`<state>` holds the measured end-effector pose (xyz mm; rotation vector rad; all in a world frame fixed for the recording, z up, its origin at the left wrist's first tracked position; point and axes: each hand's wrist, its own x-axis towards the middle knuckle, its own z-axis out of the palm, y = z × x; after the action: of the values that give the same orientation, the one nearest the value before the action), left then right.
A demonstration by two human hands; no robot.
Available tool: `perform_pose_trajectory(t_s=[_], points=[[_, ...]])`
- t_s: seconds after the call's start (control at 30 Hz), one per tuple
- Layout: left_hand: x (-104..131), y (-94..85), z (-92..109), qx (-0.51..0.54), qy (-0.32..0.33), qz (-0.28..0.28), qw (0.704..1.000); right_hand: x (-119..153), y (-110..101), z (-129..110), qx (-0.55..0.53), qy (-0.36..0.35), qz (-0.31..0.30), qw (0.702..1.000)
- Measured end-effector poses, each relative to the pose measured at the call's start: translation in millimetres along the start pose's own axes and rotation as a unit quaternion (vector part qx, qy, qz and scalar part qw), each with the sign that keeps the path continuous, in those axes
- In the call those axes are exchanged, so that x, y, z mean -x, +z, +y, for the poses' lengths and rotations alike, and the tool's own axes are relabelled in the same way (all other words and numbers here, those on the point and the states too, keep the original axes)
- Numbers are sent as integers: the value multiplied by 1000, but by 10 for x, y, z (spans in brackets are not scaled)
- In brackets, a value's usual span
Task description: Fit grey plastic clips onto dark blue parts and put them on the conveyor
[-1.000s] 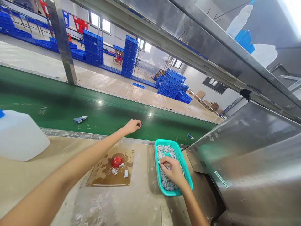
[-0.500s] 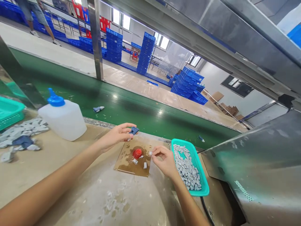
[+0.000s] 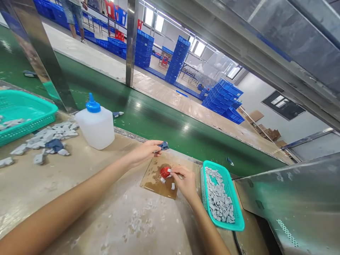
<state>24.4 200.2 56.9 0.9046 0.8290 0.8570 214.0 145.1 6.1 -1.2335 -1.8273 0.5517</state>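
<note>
My left hand [image 3: 147,153] pinches a dark blue plastic part [image 3: 164,145] above the far edge of a wet brown board [image 3: 156,187]. Between the thumb and fingertips of my right hand [image 3: 185,180] is a small pale grey plastic piece [image 3: 169,170], at the right side of a small red cap [image 3: 164,172]; whether the two touch I cannot tell. Near the red cap, loose grey pieces [image 3: 173,186] lie on the board. A turquoise basket [image 3: 240,224] full of similar grey pieces [image 3: 219,198] stands right of my right hand.
Left stands a white bottle [image 3: 97,129] with a blue nozzle cap. Beside it are a heap of grey parts [image 3: 57,132] and another turquoise basket [image 3: 39,118]. A green conveyor belt [image 3: 159,122] runs behind the bench. A metal panel [image 3: 300,198] borders the right. Across the belt, a person [image 3: 74,16] stands.
My right hand has brought the grey piece leftward to the red cap. My left hand still holds the blue part, now turned differently. The camera view has shifted left.
</note>
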Motion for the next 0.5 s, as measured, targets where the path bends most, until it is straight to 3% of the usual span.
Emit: perform_pose_trajectory(t_s=[0.13,0.5], points=[[35,6,10,-73,-10,-16,997,2,6,13,5,-7,-1,1000],[31,3,-40,-244,50,-59,967,-12,-56,-99,23,-53,17,998]])
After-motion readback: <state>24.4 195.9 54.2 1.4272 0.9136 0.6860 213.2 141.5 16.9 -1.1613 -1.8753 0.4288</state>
